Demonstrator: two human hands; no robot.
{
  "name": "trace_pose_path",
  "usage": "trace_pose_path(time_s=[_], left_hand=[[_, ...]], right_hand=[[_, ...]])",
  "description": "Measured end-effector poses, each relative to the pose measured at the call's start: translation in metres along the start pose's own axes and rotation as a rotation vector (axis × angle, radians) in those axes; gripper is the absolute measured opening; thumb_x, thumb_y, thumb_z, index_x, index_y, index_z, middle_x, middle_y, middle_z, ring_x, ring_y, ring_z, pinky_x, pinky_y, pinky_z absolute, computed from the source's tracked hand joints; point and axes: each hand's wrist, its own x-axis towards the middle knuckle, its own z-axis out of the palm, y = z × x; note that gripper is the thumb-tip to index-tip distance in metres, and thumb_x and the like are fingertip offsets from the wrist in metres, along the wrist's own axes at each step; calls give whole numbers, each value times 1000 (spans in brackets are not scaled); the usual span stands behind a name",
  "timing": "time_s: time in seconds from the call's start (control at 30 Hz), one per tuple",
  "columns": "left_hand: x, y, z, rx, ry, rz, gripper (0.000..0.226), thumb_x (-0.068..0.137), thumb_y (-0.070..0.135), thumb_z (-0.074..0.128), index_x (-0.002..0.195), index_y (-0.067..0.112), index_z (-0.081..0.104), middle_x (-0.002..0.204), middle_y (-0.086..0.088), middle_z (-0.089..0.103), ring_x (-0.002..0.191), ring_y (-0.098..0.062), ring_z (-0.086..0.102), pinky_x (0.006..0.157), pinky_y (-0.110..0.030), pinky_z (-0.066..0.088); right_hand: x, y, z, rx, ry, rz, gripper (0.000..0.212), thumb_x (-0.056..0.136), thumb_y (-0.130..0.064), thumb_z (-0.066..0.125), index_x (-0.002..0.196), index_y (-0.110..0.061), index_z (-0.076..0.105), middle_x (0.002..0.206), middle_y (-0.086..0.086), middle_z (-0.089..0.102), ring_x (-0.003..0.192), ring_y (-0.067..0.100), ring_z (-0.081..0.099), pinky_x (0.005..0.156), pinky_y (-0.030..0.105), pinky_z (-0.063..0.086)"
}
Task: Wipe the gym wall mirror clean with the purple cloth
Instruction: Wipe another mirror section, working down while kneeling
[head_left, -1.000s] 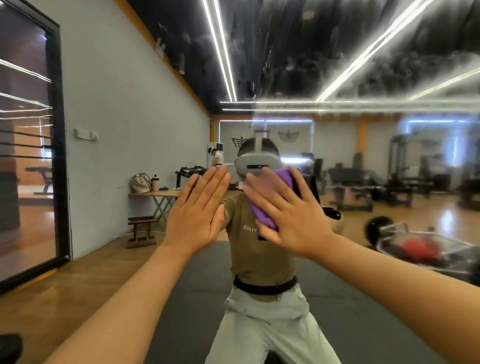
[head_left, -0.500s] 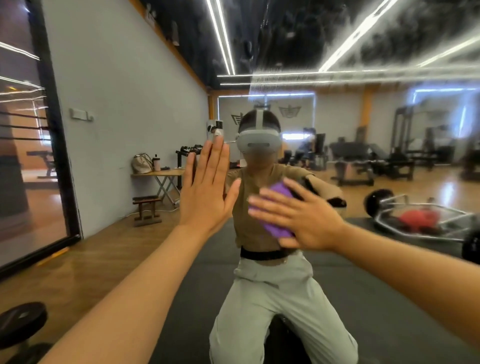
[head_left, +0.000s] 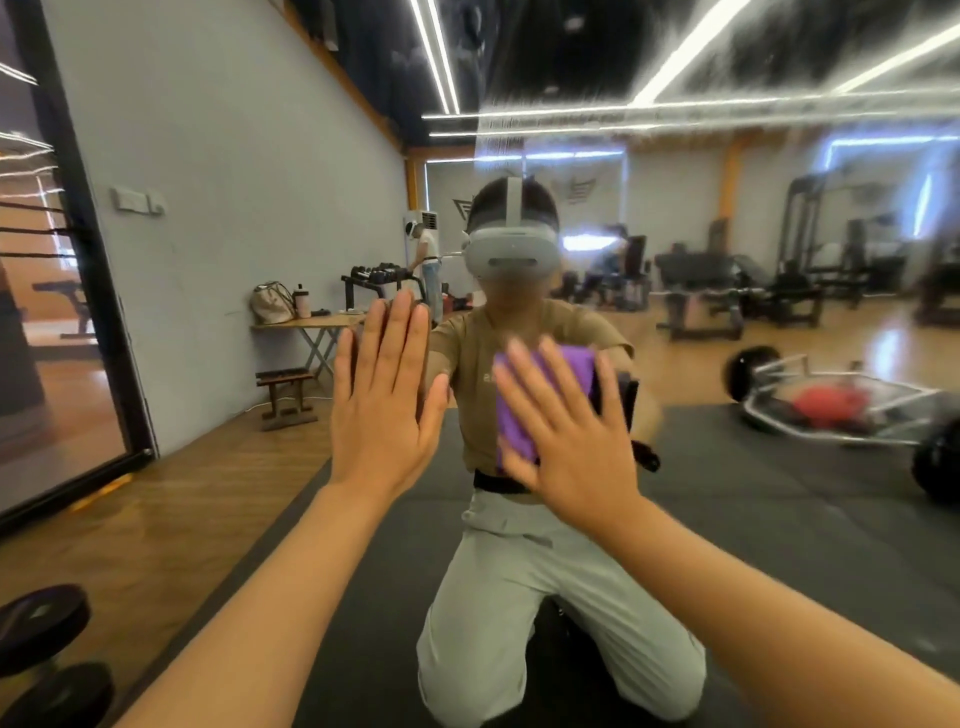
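The gym wall mirror (head_left: 779, 467) fills almost the whole view and shows my kneeling reflection. Smears and streaks cover its upper part. My right hand (head_left: 566, 431) lies flat with spread fingers on the purple cloth (head_left: 519, 410), pressing it against the glass at chest height of the reflection. The cloth shows between and above my fingers. My left hand (head_left: 387, 405) is flat on the mirror just left of it, fingers straight and together, holding nothing.
A black frame (head_left: 98, 291) borders a glass panel at far left. Dark weight plates (head_left: 41, 623) lie at bottom left. The reflection shows a grey wall, a folding table with a bag, a dark floor mat, a hex bar with plates and gym machines.
My right hand has slid the purple cloth down the mirror from head height to chest height of the reflection. The view tilted downward. My left hand stayed flat on the glass.
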Motion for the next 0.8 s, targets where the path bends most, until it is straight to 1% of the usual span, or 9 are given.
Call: trace_pose_path(time_s=[0.07, 0.13, 0.23, 0.33, 0.43, 0.5, 0.63, 0.73, 0.8], left_hand=[[-4, 1, 0, -8, -4, -19, 63, 105, 35, 33, 160, 8, 19, 168, -14, 16, 156, -23, 5, 126, -46, 4], [-7, 4, -2, -13, -14, -41, 63, 105, 34, 33, 161, 9, 18, 168, -13, 14, 156, -24, 5, 126, -47, 4], [-18, 10, -4, -31, -52, -66, 65, 104, 34, 34, 161, 10, 13, 169, -11, 10, 156, -27, 6, 126, -48, 4], [-40, 16, -8, -36, -91, -59, 67, 103, 36, 35, 161, 10, 13, 169, -11, 10, 156, -28, 7, 126, -46, 2], [-58, 17, -6, -26, -121, -57, 69, 102, 38, 37, 161, 11, 13, 169, -12, 10, 156, -28, 6, 126, -44, 2], [-65, 18, -5, -26, -151, -64, 71, 102, 39, 37, 162, 12, 10, 170, -10, 7, 156, -27, 3, 126, -45, 2], [-69, 24, -3, -54, -164, -106, 71, 103, 39, 36, 162, 12, 9, 170, -9, 4, 157, -26, -1, 126, -45, -1], [-70, 32, 0, -78, -137, -152, 69, 103, 37, 35, 162, 11, 9, 170, -9, 3, 157, -28, 0, 126, -46, -3], [-71, 37, 5, -80, -112, -176, 68, 103, 36, 33, 161, 10, 9, 169, -10, 2, 156, -28, -2, 126, -47, -3]], right_hand=[[-47, -16, 6, -14, -88, -147, 75, 100, -56, 38, 163, -21, 17, 171, 2, 9, 157, 27, 8, 126, 55, 3], [-80, -24, 9, -68, -140, -232, 78, 99, -55, 38, 163, -21, 10, 171, 2, 3, 157, 26, 2, 126, 53, -2], [-101, -29, 10, -108, -159, -311, 78, 99, -53, 33, 163, -20, 3, 170, 1, 12, 157, 26, -2, 126, 50, -5], [-103, -26, 5, -95, -195, -342, 76, 100, -54, 33, 163, -21, 6, 169, 0, 13, 157, 24, -1, 126, 50, -6], [-84, -4, 4, -74, -235, -491, 74, 100, -57, 33, 163, -23, 12, 169, 0, 5, 157, 21, -2, 126, 49, -7], [-56, 19, -3, -41, -221, -525, 72, 100, -59, 33, 162, -24, 20, 169, -1, 12, 157, 21, 6, 126, 49, -2], [27, 78, -24, -60, -13, -229, 64, 105, -57, 30, 159, -23, 34, 164, 4, 32, 151, 25, 30, 122, 53, 17], [69, 105, -32, -75, 20, 49, 65, 107, -58, 24, 160, -20, 31, 165, 8, 30, 152, 29, 28, 121, 52, 14], [71, 99, -28, -83, 58, 204, 66, 107, -57, 22, 159, -19, 30, 165, 9, 30, 152, 30, 27, 122, 52, 12]])
